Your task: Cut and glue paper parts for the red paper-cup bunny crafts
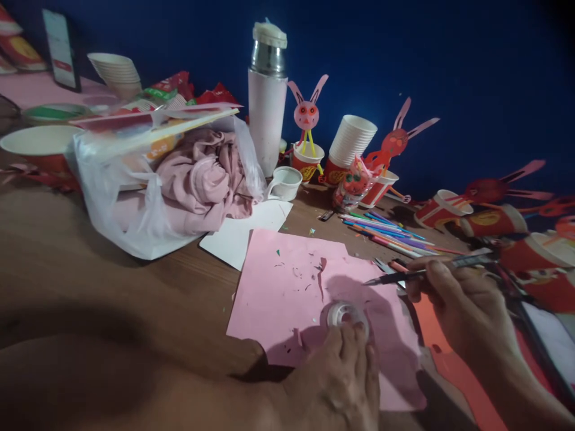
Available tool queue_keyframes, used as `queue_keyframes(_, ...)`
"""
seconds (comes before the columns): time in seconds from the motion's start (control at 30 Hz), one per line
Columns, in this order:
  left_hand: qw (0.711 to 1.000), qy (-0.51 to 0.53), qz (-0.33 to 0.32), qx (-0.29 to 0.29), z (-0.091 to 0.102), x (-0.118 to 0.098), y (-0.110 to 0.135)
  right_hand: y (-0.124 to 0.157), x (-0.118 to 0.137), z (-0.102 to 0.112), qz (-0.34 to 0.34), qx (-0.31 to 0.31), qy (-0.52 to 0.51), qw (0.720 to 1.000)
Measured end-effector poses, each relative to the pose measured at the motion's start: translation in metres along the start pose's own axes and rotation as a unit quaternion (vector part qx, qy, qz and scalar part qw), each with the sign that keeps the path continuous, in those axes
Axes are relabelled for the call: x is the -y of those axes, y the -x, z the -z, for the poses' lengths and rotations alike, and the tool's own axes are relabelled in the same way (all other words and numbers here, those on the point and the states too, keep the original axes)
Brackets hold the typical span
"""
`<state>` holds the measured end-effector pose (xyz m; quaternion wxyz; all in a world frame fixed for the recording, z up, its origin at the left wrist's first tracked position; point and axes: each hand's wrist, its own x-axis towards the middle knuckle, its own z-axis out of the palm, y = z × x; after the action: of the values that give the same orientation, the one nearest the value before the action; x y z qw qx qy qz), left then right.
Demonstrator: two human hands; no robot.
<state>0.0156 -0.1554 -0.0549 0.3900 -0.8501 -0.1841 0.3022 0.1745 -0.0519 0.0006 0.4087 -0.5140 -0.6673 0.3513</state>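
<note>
The circle template (331, 316) lies on the pink paper (272, 284), under the fingertips of the left hand (339, 383). These fingers are close together; whether they clamp the ring or only press it, I cannot tell. It looks light, stiff and rather slippery, so the rim seems the best place to hold. The paper is probably soft and easy to tear; a flat press near its edge should suit it. The fingers of the right hand (471, 305) are closed around a pen (395, 277), which seems light and is well held at the barrel; its tip points toward the left fingers.

Beyond the left fingertips, toward the wall, a paper cup (308, 170) has a pink rabbit figure (306, 115) standing in it. Beside it are nested cups (353, 137). Farther left of the fingers, a plastic bag (101, 218) contains a pinkish cloth (209, 179).
</note>
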Motion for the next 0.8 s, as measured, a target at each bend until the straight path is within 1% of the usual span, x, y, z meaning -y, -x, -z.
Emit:
queue_keyframes(0.03, 0.997, 0.039, 0.032, -0.053, -0.001, 0.002, 0.002, 0.002, -0.007, 0.000, -0.018, -0.015, -0.042, 0.999)
queue_keyframes(0.07, 0.985, 0.099, 0.079, -0.121, -0.001, 0.004, 0.003, 0.005, -0.013, -0.001, -0.030, -0.029, -0.087, 0.995)
queue_keyframes(0.1, 0.959, 0.168, 0.129, -0.190, -0.002, 0.006, 0.005, 0.007, -0.018, -0.002, -0.039, -0.041, -0.132, 0.990)
queue_keyframes(0.13, 0.924, 0.239, 0.172, -0.244, -0.004, 0.010, 0.008, 0.009, -0.022, -0.004, -0.049, -0.051, -0.174, 0.982)
queue_keyframes(0.17, 0.889, 0.301, 0.198, -0.282, -0.005, 0.015, 0.010, 0.011, -0.025, -0.006, -0.060, -0.061, -0.214, 0.973)
queue_keyframes(0.2, 0.866, 0.346, 0.203, -0.298, -0.007, 0.020, 0.013, 0.012, -0.027, -0.008, -0.075, -0.070, -0.246, 0.964)
queue_keyframes(0.27, 0.851, 0.418, 0.156, -0.278, -0.010, 0.031, 0.017, 0.012, -0.030, -0.010, -0.107, -0.080, -0.293, 0.947)
queue_keyframes(0.3, 0.838, 0.454, 0.147, -0.264, -0.012, 0.036, 0.018, 0.012, -0.031, -0.010, -0.116, -0.081, -0.312, 0.939)
queue_keyframes(0.37, 0.806, 0.507, 0.149, -0.265, -0.017, 0.042, 0.018, 0.012, -0.033, -0.010, -0.118, -0.085, -0.350, 0.925)
queue_keyframes(0.43, 0.772, 0.542, 0.150, -0.296, -0.022, 0.044, 0.016, 0.011, -0.035, -0.010, -0.116, -0.088, -0.382, 0.913)
queue_keyframes(0.5, 0.739, 0.562, 0.146, -0.341, -0.026, 0.045, 0.013, 0.012, -0.036, -0.012, -0.125, -0.078, -0.403, 0.903)
queue_keyframes(0.6, 0.702, 0.566, 0.169, -0.398, -0.030, 0.048, 0.012, 0.013, -0.039, -0.017, -0.128, -0.053, -0.400, 0.906)
queue_keyframes(0.67, 0.692, 0.568, 0.197, -0.399, -0.032, 0.052, 0.014, 0.014, -0.041, -0.020, -0.113, -0.038, -0.386, 0.915)
queue_keyframes(0.7, 0.694, 0.572, 0.206, -0.385, -0.033, 0.054, 0.015, 0.014, -0.041, -0.020, -0.103, -0.034, -0.378, 0.919)
queue_keyframes(0.8, 0.711, 0.600, 0.205, -0.305, -0.037, 0.057, 0.017, 0.014, -0.043, -0.020, -0.084, -0.029, -0.351, 0.932)
